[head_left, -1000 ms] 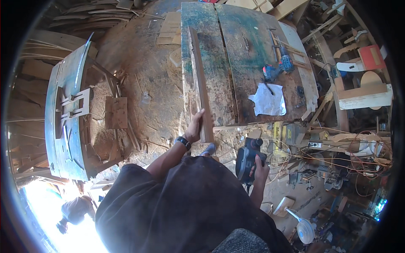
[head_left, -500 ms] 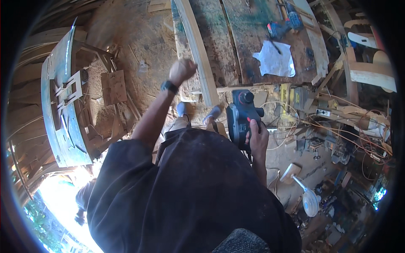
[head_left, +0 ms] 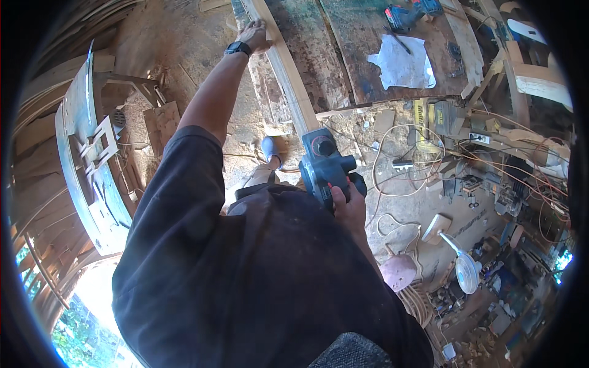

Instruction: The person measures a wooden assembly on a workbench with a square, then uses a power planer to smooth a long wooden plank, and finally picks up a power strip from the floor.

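A long, pale wooden plank [head_left: 283, 64] lies lengthwise along the left part of the worn workbench. My left hand [head_left: 254, 37], with a dark watch at the wrist, rests on its left edge toward the far end, fingers stretched out. At the near end sits a dark electric planer [head_left: 322, 162] with a round front knob, its nose over or against the plank's end. My right hand [head_left: 350, 199] is wrapped round the planer's rear handle. The planer's underside is hidden.
On the workbench [head_left: 307, 49] lie a white paper sheet [head_left: 406, 64] with a dark pen and a cordless drill [head_left: 402, 17]. Orange cables [head_left: 500, 168] tangle at the right, near a white fan [head_left: 466, 273]. A blue-topped table [head_left: 92, 184] stands at the left.
My left hand has reached farther forward and opened from a closed shape onto the plank. My right hand has brought the planer leftward to the plank's near end.
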Action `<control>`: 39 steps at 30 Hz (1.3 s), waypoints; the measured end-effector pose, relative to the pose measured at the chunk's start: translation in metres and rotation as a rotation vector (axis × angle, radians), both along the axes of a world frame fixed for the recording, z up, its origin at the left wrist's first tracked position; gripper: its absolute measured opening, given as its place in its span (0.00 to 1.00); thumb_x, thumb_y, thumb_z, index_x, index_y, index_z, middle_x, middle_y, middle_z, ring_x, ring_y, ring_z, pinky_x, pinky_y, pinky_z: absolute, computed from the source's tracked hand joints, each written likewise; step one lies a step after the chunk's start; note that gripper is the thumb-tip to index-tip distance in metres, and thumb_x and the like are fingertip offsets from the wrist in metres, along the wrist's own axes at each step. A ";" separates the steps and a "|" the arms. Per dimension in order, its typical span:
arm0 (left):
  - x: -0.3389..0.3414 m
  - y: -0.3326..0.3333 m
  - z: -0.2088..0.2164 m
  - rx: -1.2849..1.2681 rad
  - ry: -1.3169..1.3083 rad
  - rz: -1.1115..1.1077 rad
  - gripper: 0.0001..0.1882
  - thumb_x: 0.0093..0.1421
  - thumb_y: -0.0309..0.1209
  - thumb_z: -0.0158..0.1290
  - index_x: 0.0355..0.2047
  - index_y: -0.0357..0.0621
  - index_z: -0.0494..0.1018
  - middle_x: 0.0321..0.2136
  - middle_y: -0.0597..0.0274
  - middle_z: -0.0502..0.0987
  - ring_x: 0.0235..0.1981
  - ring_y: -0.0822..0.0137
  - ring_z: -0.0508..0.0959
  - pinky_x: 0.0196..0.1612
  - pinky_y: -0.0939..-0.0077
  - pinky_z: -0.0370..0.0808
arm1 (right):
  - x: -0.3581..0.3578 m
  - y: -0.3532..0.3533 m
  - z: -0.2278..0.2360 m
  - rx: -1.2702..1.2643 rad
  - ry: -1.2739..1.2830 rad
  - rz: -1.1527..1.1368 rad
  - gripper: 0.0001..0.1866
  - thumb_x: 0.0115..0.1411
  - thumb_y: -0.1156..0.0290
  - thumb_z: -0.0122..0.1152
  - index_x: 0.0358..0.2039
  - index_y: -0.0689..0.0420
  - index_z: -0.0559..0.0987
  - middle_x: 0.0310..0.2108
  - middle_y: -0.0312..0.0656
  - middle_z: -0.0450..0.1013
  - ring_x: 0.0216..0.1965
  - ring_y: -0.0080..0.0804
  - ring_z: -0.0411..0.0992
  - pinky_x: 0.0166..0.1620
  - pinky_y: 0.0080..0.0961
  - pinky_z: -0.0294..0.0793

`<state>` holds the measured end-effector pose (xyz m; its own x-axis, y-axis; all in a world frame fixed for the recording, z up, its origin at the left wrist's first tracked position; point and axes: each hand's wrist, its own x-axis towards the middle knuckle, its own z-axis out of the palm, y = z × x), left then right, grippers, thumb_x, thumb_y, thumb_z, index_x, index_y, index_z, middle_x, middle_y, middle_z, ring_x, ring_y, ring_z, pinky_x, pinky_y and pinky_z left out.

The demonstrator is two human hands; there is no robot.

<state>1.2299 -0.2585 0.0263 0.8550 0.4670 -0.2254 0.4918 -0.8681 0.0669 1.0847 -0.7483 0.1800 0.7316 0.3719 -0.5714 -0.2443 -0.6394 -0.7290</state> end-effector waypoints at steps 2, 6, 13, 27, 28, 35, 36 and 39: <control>0.002 -0.001 0.003 0.021 0.055 -0.049 0.48 0.59 0.60 0.53 0.70 0.42 0.51 0.70 0.50 0.53 0.71 0.53 0.53 0.69 0.46 0.55 | -0.003 0.005 -0.003 0.003 0.031 -0.012 0.33 0.60 0.44 0.56 0.48 0.64 0.77 0.36 0.53 0.80 0.39 0.47 0.79 0.43 0.37 0.75; 0.009 -0.006 0.014 0.049 0.081 -0.117 0.47 0.60 0.60 0.52 0.68 0.41 0.55 0.69 0.52 0.56 0.70 0.55 0.57 0.69 0.52 0.57 | -0.003 0.016 -0.012 -0.001 0.018 -0.015 0.33 0.60 0.44 0.56 0.48 0.64 0.77 0.37 0.52 0.80 0.41 0.45 0.79 0.44 0.36 0.75; 0.008 0.003 0.007 0.068 0.080 -0.129 0.46 0.57 0.60 0.54 0.64 0.38 0.61 0.66 0.52 0.62 0.67 0.57 0.63 0.69 0.63 0.58 | 0.010 0.041 -0.011 0.017 0.014 0.008 0.32 0.60 0.44 0.56 0.48 0.64 0.77 0.38 0.52 0.79 0.42 0.44 0.79 0.45 0.35 0.75; 0.005 -0.003 0.024 0.085 0.070 -0.198 0.41 0.57 0.56 0.56 0.59 0.33 0.67 0.61 0.46 0.68 0.64 0.54 0.66 0.67 0.66 0.61 | 0.028 0.073 -0.026 0.108 -0.064 0.022 0.27 0.63 0.45 0.56 0.40 0.62 0.75 0.16 0.29 0.67 0.16 0.16 0.65 0.21 0.18 0.63; 0.006 -0.001 0.023 0.064 0.055 -0.233 0.44 0.56 0.56 0.57 0.60 0.30 0.65 0.61 0.42 0.67 0.63 0.49 0.67 0.66 0.64 0.62 | 0.030 0.076 -0.027 0.108 -0.067 0.021 0.27 0.64 0.45 0.55 0.40 0.62 0.75 0.16 0.29 0.67 0.16 0.16 0.65 0.21 0.19 0.63; 0.005 -0.007 0.034 0.084 0.078 -0.188 0.36 0.59 0.57 0.54 0.54 0.37 0.74 0.57 0.52 0.73 0.62 0.58 0.68 0.67 0.67 0.61 | 0.052 0.115 -0.026 0.103 -0.119 0.054 0.26 0.65 0.47 0.54 0.40 0.62 0.76 0.14 0.31 0.67 0.14 0.18 0.66 0.19 0.20 0.63; 0.006 -0.007 0.033 0.084 0.069 -0.196 0.36 0.58 0.57 0.55 0.52 0.37 0.74 0.56 0.52 0.74 0.61 0.58 0.69 0.66 0.67 0.61 | 0.056 0.123 -0.024 0.072 -0.106 0.056 0.28 0.64 0.46 0.54 0.42 0.63 0.77 0.19 0.40 0.72 0.22 0.30 0.72 0.28 0.28 0.68; 0.012 -0.011 0.040 0.033 0.064 -0.197 0.36 0.56 0.56 0.57 0.52 0.35 0.73 0.56 0.48 0.73 0.60 0.53 0.70 0.65 0.64 0.64 | 0.074 0.148 -0.021 0.041 -0.103 0.069 0.29 0.63 0.45 0.53 0.42 0.63 0.80 0.24 0.48 0.76 0.30 0.43 0.78 0.37 0.36 0.73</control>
<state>1.2418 -0.2691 0.0663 0.9149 0.3006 -0.2696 0.3150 -0.9490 0.0109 1.1582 -0.5999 0.1591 0.7578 0.4444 -0.4777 -0.1233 -0.6214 -0.7738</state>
